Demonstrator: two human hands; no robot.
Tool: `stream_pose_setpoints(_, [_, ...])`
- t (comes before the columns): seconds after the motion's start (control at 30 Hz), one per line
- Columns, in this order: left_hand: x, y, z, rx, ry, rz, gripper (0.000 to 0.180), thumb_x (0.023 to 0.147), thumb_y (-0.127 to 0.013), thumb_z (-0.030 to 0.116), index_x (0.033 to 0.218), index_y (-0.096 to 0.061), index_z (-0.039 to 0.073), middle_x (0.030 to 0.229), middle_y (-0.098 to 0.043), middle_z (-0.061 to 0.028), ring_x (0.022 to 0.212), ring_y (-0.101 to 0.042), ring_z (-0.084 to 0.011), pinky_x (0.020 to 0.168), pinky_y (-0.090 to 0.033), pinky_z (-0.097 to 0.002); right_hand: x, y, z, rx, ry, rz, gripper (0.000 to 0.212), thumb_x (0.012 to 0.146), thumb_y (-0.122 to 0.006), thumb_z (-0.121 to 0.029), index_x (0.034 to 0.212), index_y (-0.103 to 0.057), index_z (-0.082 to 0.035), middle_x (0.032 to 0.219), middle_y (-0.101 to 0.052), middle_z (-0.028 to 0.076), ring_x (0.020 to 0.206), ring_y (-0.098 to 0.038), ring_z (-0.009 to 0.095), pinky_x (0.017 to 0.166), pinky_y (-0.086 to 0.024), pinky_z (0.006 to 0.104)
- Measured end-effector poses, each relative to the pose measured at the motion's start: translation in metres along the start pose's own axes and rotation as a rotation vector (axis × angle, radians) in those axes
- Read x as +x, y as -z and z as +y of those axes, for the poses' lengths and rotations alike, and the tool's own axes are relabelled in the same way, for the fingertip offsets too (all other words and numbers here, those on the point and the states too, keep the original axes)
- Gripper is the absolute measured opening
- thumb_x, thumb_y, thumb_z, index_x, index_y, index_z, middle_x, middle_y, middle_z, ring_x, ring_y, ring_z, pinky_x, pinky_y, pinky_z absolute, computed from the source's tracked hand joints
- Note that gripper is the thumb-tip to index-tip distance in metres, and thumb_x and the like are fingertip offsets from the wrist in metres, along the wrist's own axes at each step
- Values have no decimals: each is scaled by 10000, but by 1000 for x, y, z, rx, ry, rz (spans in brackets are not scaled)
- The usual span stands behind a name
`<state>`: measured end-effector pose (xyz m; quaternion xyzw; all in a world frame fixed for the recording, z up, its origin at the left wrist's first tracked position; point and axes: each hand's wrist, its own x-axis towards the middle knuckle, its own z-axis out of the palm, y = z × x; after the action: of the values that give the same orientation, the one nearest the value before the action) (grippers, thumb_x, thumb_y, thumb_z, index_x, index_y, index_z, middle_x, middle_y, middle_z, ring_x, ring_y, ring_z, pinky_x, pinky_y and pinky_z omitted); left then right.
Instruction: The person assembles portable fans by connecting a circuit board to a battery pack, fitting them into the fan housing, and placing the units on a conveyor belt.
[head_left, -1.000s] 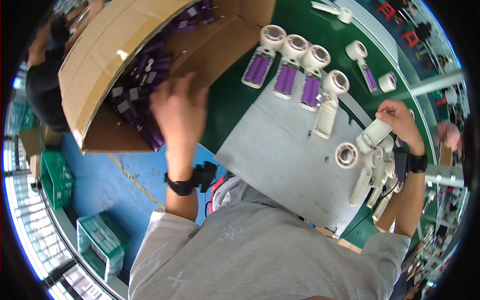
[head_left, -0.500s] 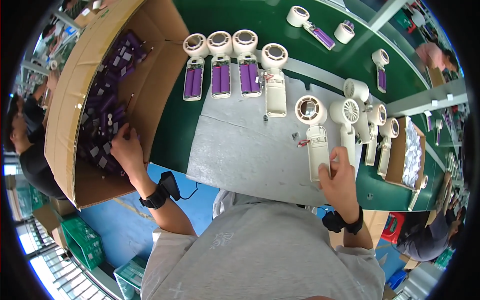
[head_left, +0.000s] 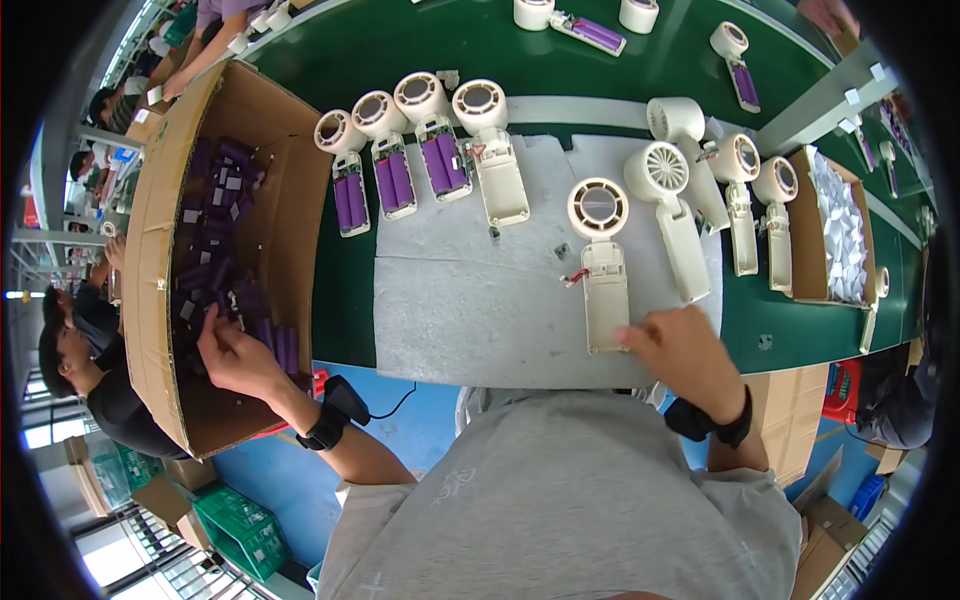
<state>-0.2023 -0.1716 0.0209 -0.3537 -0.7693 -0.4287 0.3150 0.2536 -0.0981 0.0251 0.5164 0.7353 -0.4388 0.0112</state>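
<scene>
My left hand (head_left: 238, 360) is inside the cardboard box (head_left: 290, 190), over the purple battery packs (head_left: 215, 270). Its visible fingers are apart with nothing between them; the rest are partly hidden. A handheld fan (head_left: 606, 300) with an open, hollow handle and a red wire lies on the grey mat (head_left: 480, 310). My right hand (head_left: 685, 345) is closed at the lower right end of that handle, thumb on its edge and the other fingers curled out of sight. Left of it, another fan (head_left: 502, 185) has a hollow handle too.
Three fans with purple batteries (head_left: 395, 180) stand in a row at the mat's upper left. Several more white fans (head_left: 682, 245) lie to the right, beside a carton of small white pieces (head_left: 840, 230). Across the green table (head_left: 670, 70) lie other fans. People work at the left.
The view has shifted, and the box appears lower. My left hand is lower among the battery packs. My right hand has turned, its fingers now curled under, and stays at the handle's end.
</scene>
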Motion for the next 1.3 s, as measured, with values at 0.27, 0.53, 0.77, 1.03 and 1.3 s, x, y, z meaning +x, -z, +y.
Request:
stream_pose_setpoints(0.27, [-51, 23, 188, -1240, -351, -704, 272, 790, -557, -141, 1010, -656, -15, 853, -672, -169, 743, -657, -229, 638, -516, -295, 20, 4, -60, 42, 723, 811, 311, 725, -793, -51, 977, -617, -4, 1020, -652, 133, 782, -648, 218, 631, -503, 298])
stream_pose_setpoints(0.53, [-120, -30, 214, -1156, -25, -1238, 239, 746, -716, -49, 966, -660, 27, 951, -682, -91, 818, -652, -257, 691, -523, -326, 10, 7, 0, 200, 282, 528, 224, 773, -735, 6, 962, -616, -9, 808, -576, 74, 659, -527, 161, 580, -423, 257])
stream_pose_setpoints(0.77, [-130, -52, 201, -1006, -278, -1327, 257, 750, -732, -18, 982, -648, 53, 939, -680, -87, 878, -636, -287, 718, -527, -367, 42, -10, -15, 144, 466, 592, 154, 763, -721, 19, 879, -623, -10, 775, -580, 80, 644, -560, 194, 566, -437, 282])
stream_pose_setpoints(1.03, [-126, -45, 207, -1065, -116, -1433, 264, 753, -704, -45, 998, -655, 41, 935, -678, -93, 830, -655, -276, 680, -531, -349, 47, -13, -9, 59, 458, 549, 148, 724, -721, 31, 836, -634, -9, 780, -595, 100, 658, -590, 275, 575, -463, 343])
stream_pose_setpoints(1.3, [-126, -54, 197, -1055, -122, -1557, 302, 715, -656, -139, 948, -710, 47, 992, -664, -90, 876, -655, -209, 738, -527, -288, 43, -11, -14, -35, 399, 480, 145, 713, -727, 25, 818, -636, -14, 803, -579, 87, 647, -573, 262, 578, -455, 339])
